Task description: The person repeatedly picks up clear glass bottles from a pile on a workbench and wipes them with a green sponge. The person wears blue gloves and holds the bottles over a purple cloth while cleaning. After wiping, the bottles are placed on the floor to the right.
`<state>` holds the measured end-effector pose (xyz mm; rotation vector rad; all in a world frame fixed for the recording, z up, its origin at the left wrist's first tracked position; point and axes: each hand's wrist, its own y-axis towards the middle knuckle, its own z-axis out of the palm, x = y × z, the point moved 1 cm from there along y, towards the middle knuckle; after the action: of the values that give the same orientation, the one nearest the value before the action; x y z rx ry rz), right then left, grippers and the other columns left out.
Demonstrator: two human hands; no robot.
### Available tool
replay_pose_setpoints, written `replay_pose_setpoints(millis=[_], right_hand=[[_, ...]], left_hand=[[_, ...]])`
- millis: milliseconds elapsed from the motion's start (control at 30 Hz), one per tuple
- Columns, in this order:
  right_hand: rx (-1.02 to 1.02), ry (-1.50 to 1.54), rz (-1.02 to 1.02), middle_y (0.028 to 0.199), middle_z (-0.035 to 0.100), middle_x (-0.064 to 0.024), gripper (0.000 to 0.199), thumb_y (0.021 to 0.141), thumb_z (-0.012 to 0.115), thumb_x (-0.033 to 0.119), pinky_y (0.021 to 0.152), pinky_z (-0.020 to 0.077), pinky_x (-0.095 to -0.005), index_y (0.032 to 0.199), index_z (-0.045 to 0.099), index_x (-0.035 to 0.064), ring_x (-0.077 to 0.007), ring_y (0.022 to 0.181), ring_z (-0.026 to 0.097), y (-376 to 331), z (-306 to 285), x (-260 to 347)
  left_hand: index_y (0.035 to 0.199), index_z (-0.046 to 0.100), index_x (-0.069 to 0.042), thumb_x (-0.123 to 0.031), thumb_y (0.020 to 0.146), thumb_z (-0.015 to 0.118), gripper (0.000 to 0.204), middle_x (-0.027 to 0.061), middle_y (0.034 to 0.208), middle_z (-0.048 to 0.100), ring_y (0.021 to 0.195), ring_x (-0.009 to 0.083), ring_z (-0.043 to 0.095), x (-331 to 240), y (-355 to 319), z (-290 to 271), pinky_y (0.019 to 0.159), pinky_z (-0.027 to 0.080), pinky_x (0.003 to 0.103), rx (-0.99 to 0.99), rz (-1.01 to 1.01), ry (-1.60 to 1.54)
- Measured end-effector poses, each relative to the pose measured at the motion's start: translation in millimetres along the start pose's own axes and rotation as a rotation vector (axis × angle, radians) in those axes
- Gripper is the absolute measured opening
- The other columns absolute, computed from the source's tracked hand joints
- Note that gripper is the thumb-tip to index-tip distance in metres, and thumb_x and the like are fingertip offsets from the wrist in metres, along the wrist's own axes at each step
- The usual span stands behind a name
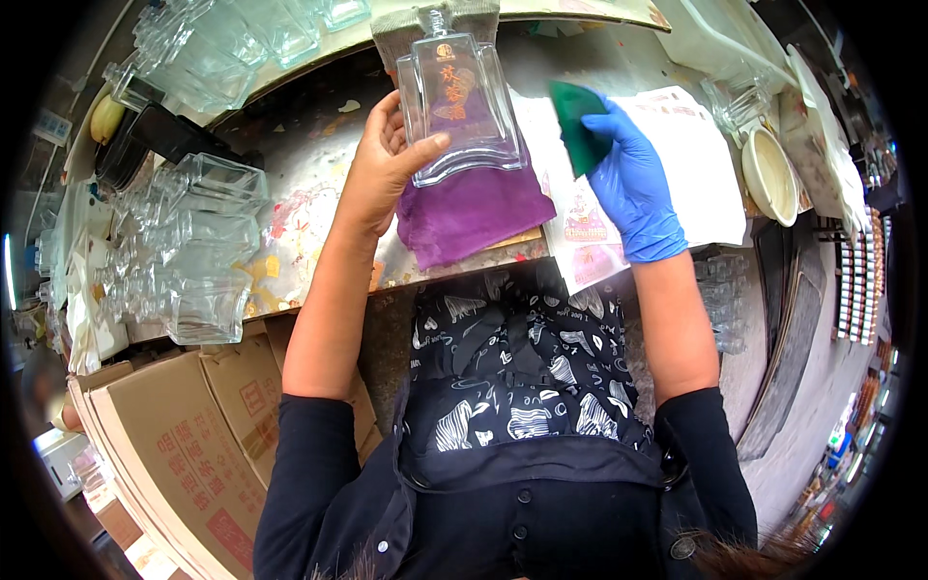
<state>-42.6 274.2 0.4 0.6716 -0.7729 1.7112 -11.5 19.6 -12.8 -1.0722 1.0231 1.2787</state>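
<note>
My bare left hand (389,155) grips the lower left side of a clear glass bottle (462,135) that has orange markings on its front. The bottle lies over a purple cloth (474,217), its neck pointing away from me against a grey padded rest (391,34). In a blue glove, my right hand (630,184) pinches a dark green squeegee-like flat piece (578,126), held to the right of the bottle and apart from it. Beneath that hand lie white sheets (701,164) and a printed decal sheet (588,227) with pink and orange patterns.
Several clear bottles (208,290) lie along the table's left side, and more bottles (232,48) stand at the back left. A cream bowl (771,174) is at the right edge. Cardboard boxes (174,454) stand below left. The worktable (300,227) is stained with paint.
</note>
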Motion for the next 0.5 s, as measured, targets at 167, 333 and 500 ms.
replay_pose_setpoints(millis=[167,333,500], right_hand=[[0.336,-0.595,-0.156,0.105,0.064,-0.0055,0.03,0.086,0.066,0.004,0.088,0.0495,-0.0265,0.115,0.059,-0.0006,-0.0142,0.097,0.061,5.8,53.9,18.0],[0.545,-1.163,-0.509,0.093,0.067,-0.0121,0.023,0.084,0.067,0.01,0.078,0.0518,-0.0293,0.105,0.065,0.0025,-0.0184,0.085,0.066,38.0,86.6,11.3],[0.489,-1.157,-0.992,0.082,0.065,-0.0126,0.016,0.081,0.067,0.01,0.069,0.0508,-0.0323,0.096,0.066,0.0041,-0.0256,0.075,0.064,101.3,109.2,28.4]], left_hand=[[0.142,0.024,0.004,-0.011,0.076,0.076,0.086,0.0203,0.133,0.044,0.123,0.0262,0.048,5.4,-3.6,-3.0,0.104,0.04,0.037,0.004,0.003,-0.002],[0.144,0.022,0.002,-0.012,0.075,0.077,0.089,0.0197,0.137,0.042,0.126,0.0262,0.045,-1.6,-4.8,0.3,0.106,0.037,0.037,0.006,-0.023,-0.037],[0.144,0.022,0.002,-0.014,0.077,0.077,0.089,0.0185,0.138,0.042,0.126,0.0249,0.045,-5.0,-0.5,-1.3,0.105,0.037,0.036,0.026,-0.041,-0.016]])
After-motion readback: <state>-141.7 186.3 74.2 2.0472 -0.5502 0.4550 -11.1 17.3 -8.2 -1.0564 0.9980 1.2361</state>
